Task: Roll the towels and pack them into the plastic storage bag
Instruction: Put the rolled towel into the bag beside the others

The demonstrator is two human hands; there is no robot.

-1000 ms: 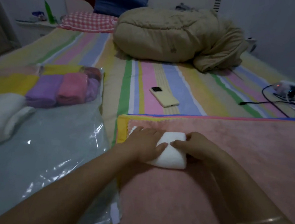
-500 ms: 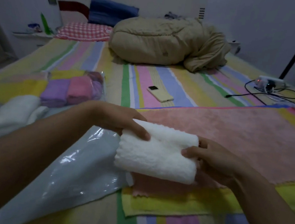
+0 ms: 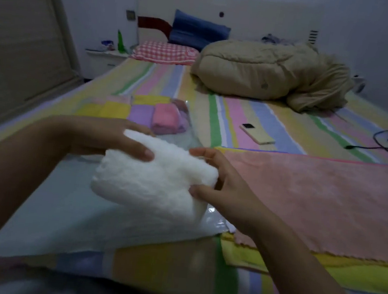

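- You've got the white towel (image 3: pixel 155 181) rolled up and held in both hands, up off the bed.
- Your left hand (image 3: pixel 106 139) grips the roll's left half from above: fingers curled over the far side, thumb pressed on the top.
- Your right hand (image 3: pixel 220 186) clamps the right end, with the thumb on the near face and the fingers wrapped round the back.
- The roll hangs over the near part of the bag (image 3: pixel 59 216), which lies flat on the left side of the bed (clear plastic, so it's hard to see its edges).
- At the bag's far end sit the rolled towels (image 3: pixel 157 118) in yellow, purple and pink, packed side by side. The plastic seems to cover them.
- To your right, the pink towel (image 3: pixel 315 199) lies spread flat on a yellow one (image 3: pixel 319 270), just beside the bag.
- Further up the striped sheet (image 3: pixel 221 283) there's a phone (image 3: pixel 257 134), well apart from the towels, and a bunched tan duvet (image 3: pixel 268 75) near the pillows.
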